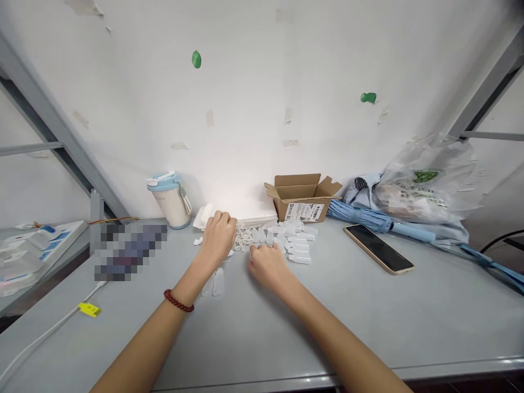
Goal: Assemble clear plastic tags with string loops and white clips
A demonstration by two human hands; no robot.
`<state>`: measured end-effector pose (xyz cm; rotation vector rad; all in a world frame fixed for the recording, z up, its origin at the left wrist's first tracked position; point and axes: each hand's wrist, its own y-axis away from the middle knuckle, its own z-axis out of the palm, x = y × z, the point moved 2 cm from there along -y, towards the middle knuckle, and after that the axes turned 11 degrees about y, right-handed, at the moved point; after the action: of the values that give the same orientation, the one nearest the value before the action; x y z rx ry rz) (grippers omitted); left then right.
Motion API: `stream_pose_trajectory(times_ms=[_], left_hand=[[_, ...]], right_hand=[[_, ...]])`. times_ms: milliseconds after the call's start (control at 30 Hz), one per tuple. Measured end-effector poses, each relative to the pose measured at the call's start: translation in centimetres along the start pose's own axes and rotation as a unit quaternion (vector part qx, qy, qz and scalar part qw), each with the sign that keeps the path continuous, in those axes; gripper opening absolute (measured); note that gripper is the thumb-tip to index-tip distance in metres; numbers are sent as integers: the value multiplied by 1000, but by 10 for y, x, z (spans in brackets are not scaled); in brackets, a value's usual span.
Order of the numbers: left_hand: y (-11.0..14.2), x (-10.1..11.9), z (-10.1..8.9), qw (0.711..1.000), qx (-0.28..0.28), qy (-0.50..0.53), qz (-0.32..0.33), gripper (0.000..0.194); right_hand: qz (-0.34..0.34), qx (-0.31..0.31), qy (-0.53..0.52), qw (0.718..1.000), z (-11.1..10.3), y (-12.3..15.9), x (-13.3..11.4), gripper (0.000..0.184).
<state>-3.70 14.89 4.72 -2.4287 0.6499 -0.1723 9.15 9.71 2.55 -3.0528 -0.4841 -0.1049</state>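
My left hand (218,238), with a dark red bead bracelet (178,301) at the wrist, is curled closed over the left end of a pile of small white loops (244,240). Whatever its fingers hold is hidden. To the right, my right hand (268,266) is closed in a fist by the clear plastic pieces (262,236), its grip also out of sight. More translucent plastic sleeves (300,252) lie in a heap to the right of it. Two flat translucent pieces (218,281) rest on the table below my left hand.
An open cardboard box (303,207) stands behind the sleeves, beside a flat white stack (256,219). A cream cup with a blue lid (170,204) is at the back left. Rightward are a phone (379,248), a folded blue umbrella (364,216) and a plastic bag (426,185). A white cable (49,333) runs left.
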Motion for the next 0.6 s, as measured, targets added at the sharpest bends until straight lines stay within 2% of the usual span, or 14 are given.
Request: stream_pose_trajectory(times_ms=[67, 100, 267, 367, 500, 600], left_hand=[[4, -2, 6, 996, -87, -25, 0, 22], [6, -3, 7, 994, -108, -26, -2, 22], [11, -7, 4, 994, -104, 9, -23, 23], [12, -8, 1, 989, -120, 81, -43, 27], [13, -12, -9, 960, -148, 218, -97, 25], [14, -15, -18, 939, -149, 281, -133, 23]], right_hand=[[2, 2, 0, 1000, 1, 0, 0, 31], [1, 3, 0, 1000, 2, 0, 0, 30], [-4, 17, 8, 1000, 3, 0, 2, 26], [-3, 28, 4, 1000, 3, 0, 2, 23], [13, 52, -36, 998, 0, -1, 4, 20], [24, 80, -91, 992, 0, -1, 7, 20]])
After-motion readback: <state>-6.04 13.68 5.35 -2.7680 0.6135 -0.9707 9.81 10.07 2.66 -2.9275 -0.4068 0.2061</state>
